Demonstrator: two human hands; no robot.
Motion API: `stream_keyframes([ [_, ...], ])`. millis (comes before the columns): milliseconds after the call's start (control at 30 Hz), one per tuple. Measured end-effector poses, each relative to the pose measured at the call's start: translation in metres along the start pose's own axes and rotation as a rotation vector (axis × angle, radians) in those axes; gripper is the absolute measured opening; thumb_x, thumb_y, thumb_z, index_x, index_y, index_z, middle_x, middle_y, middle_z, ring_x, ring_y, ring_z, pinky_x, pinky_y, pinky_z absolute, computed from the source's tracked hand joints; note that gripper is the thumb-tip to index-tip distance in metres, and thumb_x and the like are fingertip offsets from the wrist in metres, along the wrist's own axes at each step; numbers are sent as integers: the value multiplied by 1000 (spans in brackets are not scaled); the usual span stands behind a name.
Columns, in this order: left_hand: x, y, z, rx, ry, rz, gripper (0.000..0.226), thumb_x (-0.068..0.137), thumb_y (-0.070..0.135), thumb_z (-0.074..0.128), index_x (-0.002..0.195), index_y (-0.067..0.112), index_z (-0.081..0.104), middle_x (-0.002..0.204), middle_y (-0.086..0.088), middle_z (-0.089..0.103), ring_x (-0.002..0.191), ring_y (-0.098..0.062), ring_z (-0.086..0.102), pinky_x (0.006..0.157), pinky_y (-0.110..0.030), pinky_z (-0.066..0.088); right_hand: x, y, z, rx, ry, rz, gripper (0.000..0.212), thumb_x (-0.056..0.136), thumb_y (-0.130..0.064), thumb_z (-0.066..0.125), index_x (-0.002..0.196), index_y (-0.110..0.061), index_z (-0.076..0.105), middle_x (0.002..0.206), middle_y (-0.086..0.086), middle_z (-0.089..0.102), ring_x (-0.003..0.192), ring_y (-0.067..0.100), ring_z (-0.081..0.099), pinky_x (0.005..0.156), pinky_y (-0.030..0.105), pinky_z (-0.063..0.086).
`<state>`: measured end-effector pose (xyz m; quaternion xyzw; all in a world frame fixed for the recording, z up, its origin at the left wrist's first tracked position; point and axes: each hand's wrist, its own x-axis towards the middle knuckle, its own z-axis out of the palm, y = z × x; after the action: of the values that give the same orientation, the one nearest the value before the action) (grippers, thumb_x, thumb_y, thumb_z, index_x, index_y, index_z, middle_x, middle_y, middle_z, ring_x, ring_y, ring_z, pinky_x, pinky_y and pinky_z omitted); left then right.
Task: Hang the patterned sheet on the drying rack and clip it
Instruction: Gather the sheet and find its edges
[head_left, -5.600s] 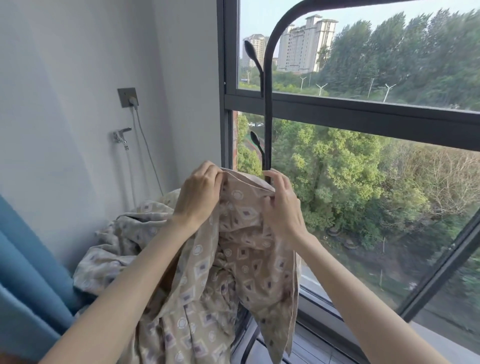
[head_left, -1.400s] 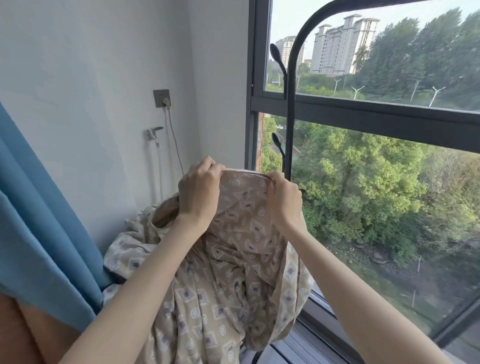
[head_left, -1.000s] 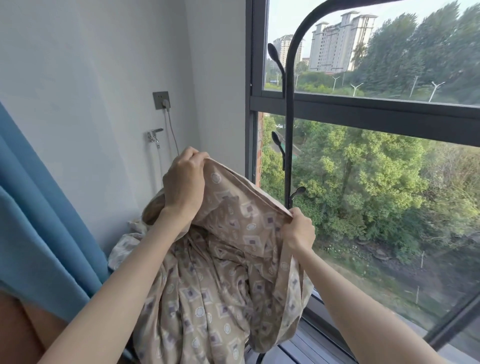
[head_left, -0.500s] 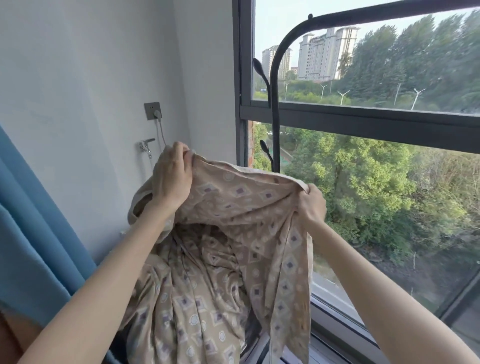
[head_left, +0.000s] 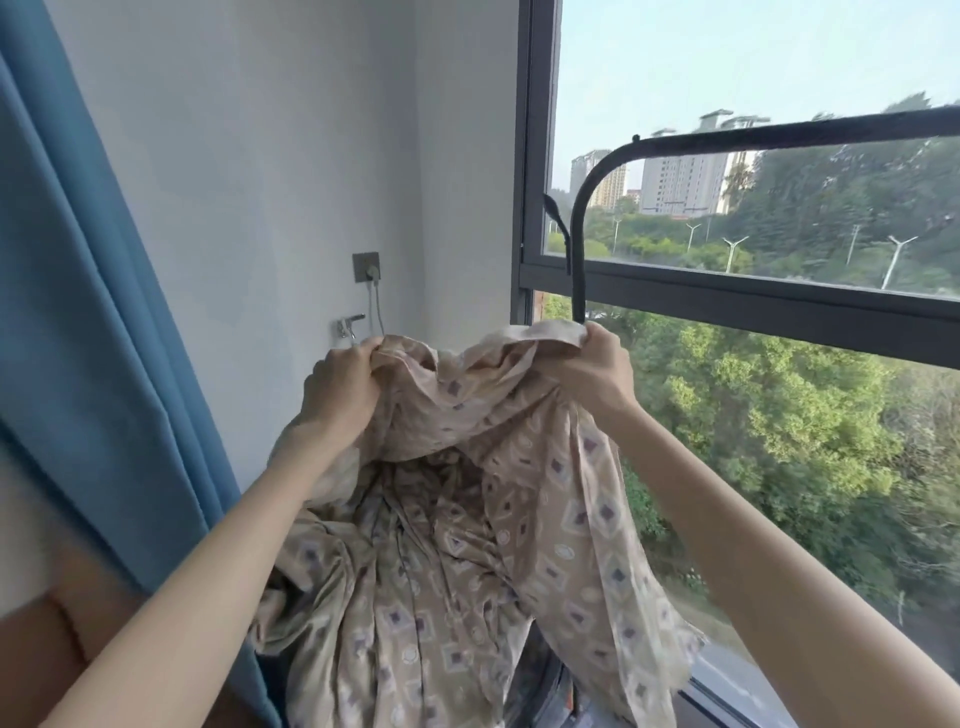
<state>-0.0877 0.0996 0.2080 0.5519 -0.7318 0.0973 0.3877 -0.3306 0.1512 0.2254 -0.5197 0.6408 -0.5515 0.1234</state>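
Both the left hand (head_left: 340, 387) and the right hand (head_left: 592, 374) have their fingers clamped on the top edge of the patterned sheet (head_left: 467, 545), which is bunched below the drying rack (head_left: 579, 249) bar at one o'clock.

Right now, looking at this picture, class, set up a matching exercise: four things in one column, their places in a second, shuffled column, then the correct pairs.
Things:
1. curtain
2. drying rack
3. patterned sheet
4. wall socket

Places:
A. held up by the left hand and right hand
B. on the wall, above the tap
C. along the left edge
D. in front of the window

Pairs: 1-C, 2-D, 3-A, 4-B
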Motion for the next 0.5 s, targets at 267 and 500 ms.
stream_keyframes([
  [267, -12, -21, -35, -335, 236, -101, 23, 93, 11, 43, 106, 7, 61, 94, -21, 67, 89, -41, 61, 70, -39, 44, -35, -34, 7, -21, 110, -80, 14, 77, -5, 64, 90, -10, 65, 78, 0, 64, 78, 24, 64, 63, 33, 53],
  [500, -14, -24, -98, -528, 303, -55, 22, 92, 8, 42, 103, 5, 61, 88, -9, 66, 78, -29, 57, 63, -24, 31, -65, -98, 6, 85, 338, -151, 11, 75, -9, 67, 86, -10, 62, 77, -1, 65, 74, 21, 63, 72, 45, 55],
])
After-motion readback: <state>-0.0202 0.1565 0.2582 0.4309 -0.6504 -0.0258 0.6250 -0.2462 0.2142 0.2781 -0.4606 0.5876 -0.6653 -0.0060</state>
